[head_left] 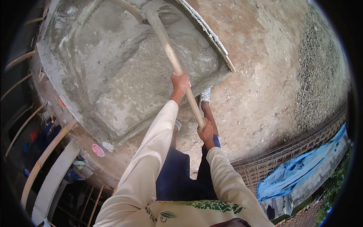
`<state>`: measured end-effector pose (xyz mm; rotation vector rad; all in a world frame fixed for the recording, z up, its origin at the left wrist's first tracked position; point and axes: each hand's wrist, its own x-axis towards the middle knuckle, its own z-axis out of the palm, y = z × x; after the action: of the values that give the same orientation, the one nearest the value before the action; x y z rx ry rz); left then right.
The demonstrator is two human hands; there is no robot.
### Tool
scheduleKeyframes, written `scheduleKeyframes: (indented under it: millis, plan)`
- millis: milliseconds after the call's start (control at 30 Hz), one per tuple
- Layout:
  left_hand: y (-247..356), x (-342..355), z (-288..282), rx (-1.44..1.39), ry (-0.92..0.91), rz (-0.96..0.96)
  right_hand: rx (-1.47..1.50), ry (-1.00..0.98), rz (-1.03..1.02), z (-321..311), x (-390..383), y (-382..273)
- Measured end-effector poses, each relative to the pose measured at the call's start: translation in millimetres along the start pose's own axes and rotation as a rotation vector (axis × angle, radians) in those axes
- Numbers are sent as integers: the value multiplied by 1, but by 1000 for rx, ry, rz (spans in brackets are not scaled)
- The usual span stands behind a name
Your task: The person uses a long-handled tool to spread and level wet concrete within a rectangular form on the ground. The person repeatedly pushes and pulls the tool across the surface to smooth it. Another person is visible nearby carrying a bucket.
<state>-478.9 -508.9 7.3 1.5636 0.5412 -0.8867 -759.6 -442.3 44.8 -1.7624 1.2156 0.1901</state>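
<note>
My left hand (180, 83) is wrapped round the middle of a long wooden handle (166, 41), and my right hand (206, 132) grips the same handle lower down, near its end. The handle reaches away from me over a shallow trough (227, 62) of wet grey mortar (128, 79). At its far end, near the top of the view, it meets a curved pale piece (126, 7); the tool's working end is not clear. My shoes (205, 96) stand beside the trough's near edge.
Dirt ground (261, 75) with gravel (317, 68) lies right. Wire mesh (249, 170) and a blue tarp (283, 178) are at lower right. At left are poles (53, 155), a concrete beam (56, 178), a pink bowl (97, 150) and dark openings.
</note>
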Motion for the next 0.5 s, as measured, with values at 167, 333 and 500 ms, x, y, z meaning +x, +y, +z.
scheduleKeyframes:
  millis: [167,333,500]
  plan:
    - [-38,35,7,349,5,-139,267,-183,204,18,-24,-8]
    - [-57,-12,-9,500,9,-197,433,-300,329,23,-90,-8]
    - [-89,-71,-80,521,106,-195,455,-322,225,27,-172,-13]
